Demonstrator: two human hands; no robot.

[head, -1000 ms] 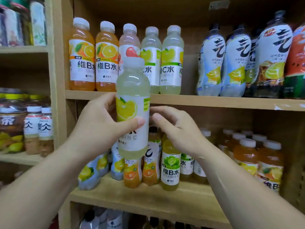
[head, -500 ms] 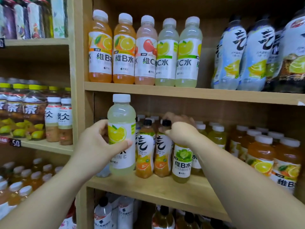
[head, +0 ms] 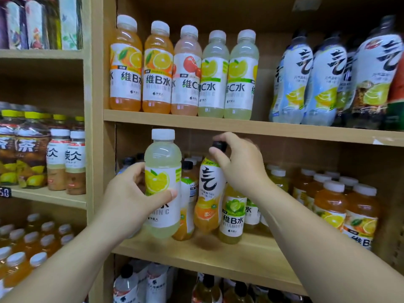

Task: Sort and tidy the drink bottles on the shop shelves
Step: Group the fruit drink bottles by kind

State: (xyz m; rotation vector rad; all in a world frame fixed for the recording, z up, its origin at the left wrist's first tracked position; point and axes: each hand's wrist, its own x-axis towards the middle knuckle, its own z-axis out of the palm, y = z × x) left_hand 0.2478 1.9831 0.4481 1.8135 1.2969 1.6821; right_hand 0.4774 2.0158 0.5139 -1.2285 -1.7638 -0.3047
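Observation:
My left hand (head: 129,197) grips a pale yellow lemon vitamin C bottle (head: 162,171) with a white cap, held upright just above the front left of the middle shelf (head: 218,256). My right hand (head: 238,165) is closed around the black cap and neck of an orange soda bottle (head: 208,202), which is raised and tilted slightly among the other bottles. A green-labelled vitamin B bottle (head: 232,217) stands right beside it. A second black-capped orange bottle (head: 185,215) sits between the two held bottles, partly hidden.
The upper shelf (head: 240,125) carries a neat row of orange, pink and lemon bottles (head: 183,71), then tall white soda bottles (head: 317,77). Orange vitamin B bottles (head: 341,206) fill the middle shelf's right. The left unit holds tea bottles (head: 28,149).
My right hand has closed on the black-capped orange soda bottle and lifted it up. The lemon bottle in my left hand has barely moved. The view has shifted closer.

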